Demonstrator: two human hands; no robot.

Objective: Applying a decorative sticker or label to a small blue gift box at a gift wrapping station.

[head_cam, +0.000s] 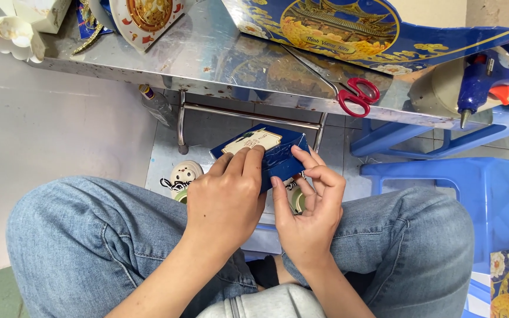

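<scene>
A small dark blue cardboard box (284, 150) with a cream label on its top is held over my lap, just below the edge of a steel table (207, 59). My left hand (228, 197) lies over the box's near side, fingers pressed on its top. My right hand (310, 206) grips the box's right end, its fingertips pinching a blue flap. Both knees in blue jeans frame the hands.
Red-handled scissors (354, 97) lie on the table near its front edge. A blue glue gun (490, 79) rests at the right. A large blue and gold printed card sheet (337, 29) lies at the back. A blue plastic stool (472, 194) stands to the right.
</scene>
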